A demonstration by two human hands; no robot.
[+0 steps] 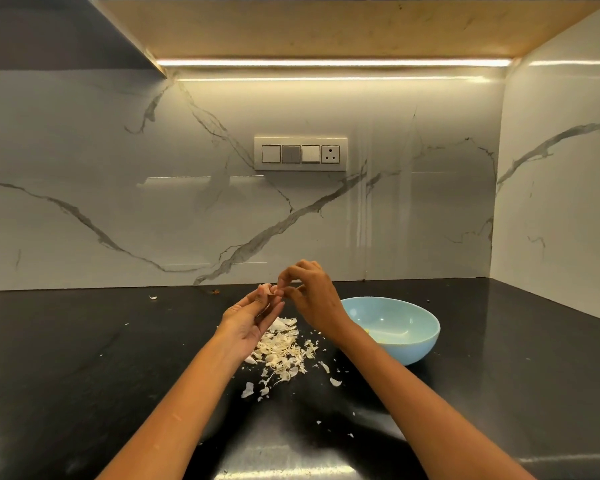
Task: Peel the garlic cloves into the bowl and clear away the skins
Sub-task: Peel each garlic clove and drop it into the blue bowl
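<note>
My left hand (253, 315) holds a pale garlic clove (266, 289) at its fingertips, above the black counter. My right hand (310, 292) meets it from the right, thumb and forefinger pinching at the clove's skin. A heap of white garlic skins (281, 351) lies on the counter under and just in front of both hands. The light blue bowl (409, 344) stands to the right of the heap, behind my right wrist; something small and yellowish lies at its bottom, partly hidden by the wrist.
Loose skin flakes (248, 389) are scattered toward the front of the black counter (84, 358). One stray piece (152, 297) lies far left near the marble backsplash. A switch panel (300, 154) is on the wall. A side wall closes off the counter at right.
</note>
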